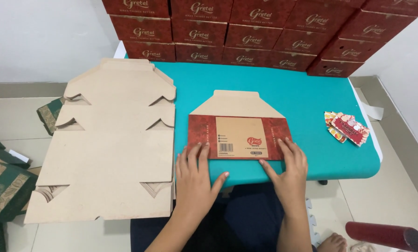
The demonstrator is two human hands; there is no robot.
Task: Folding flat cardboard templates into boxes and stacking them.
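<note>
On teal table point(311, 100), one flat carton point(239, 130) under two hands, left hand point(196, 175), right hand point(289, 170), fingers spread flat, gripping nothing

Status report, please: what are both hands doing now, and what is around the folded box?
Left hand and right hand open, pressing flat on folded red carton. Carton lies on teal table. Stack of flat brown blanks beside left hand; small cards to the right, apart.

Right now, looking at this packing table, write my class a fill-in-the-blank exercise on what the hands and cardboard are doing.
1. Both hands, left hand and right hand, press on a folded ____ carton.
2. The table has a ____ top.
3. The stack of flat unprinted cardboard blanks lies to the person's ____.
4. The small printed cards lie to the person's ____.

Missing words: red; teal; left; right
</note>
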